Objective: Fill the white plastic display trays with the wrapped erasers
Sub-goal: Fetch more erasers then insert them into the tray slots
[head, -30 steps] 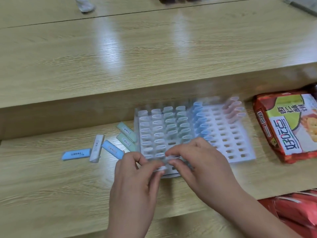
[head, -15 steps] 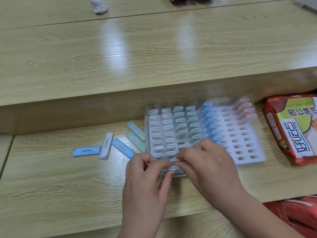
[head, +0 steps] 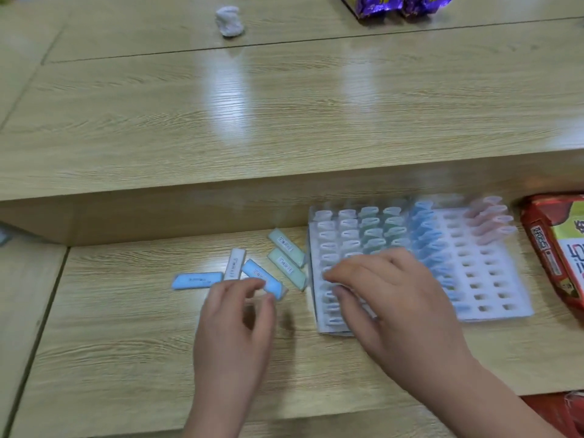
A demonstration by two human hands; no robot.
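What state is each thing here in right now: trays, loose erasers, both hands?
Left tray: mostly filled, white and green erasers standing in slots.
Right tray: partly filled, many slots empty.
Loose erasers: five, lying flat on the table.
Left hand: fingers curled beside a blue eraser; grip unclear.
Right hand: fingers resting on the left tray.

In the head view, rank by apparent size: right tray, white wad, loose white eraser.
1. Right tray, largest by far.
2-3. Wad and white eraser look about alike; the wad lies farther off, so no ranking.
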